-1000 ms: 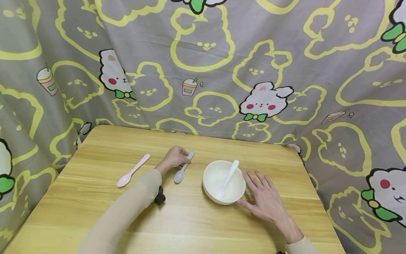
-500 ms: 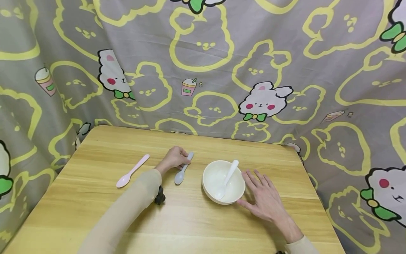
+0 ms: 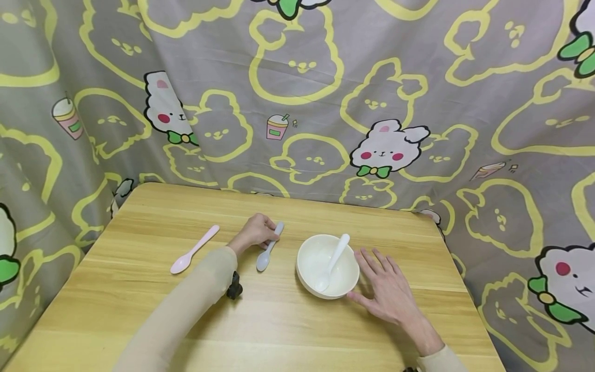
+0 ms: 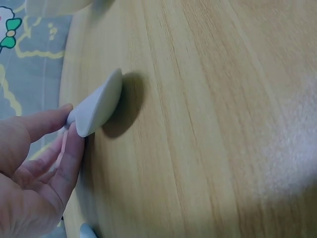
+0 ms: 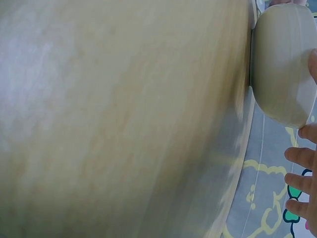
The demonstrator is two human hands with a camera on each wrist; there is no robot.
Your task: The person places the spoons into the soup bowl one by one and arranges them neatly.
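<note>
With thumb and fingers, my left hand (image 3: 256,232) pinches the handle of a grey-blue spoon (image 3: 263,260). In the left wrist view that spoon (image 4: 101,104) shows its bowl end just over the wood, its shadow beside it. A cream bowl (image 3: 307,276) stands to the right, and a white spoon (image 3: 340,250) leans inside it, handle over the far rim. My right hand (image 3: 391,292) is spread at the bowl's right side, thumb and index finger at its wall. In the right wrist view those fingers (image 5: 300,156) are straight and apart beside the bowl (image 5: 282,64).
A pink spoon (image 3: 196,249) lies left of my left hand on the wooden table (image 3: 279,330). Behind the table's far edge hangs a grey patterned curtain (image 3: 307,113), which also runs along both sides.
The grey-blue spoon has shifted very slightly, its bowl end a touch nearer to me. Both hands, the cream bowl and the other spoons look the same.
</note>
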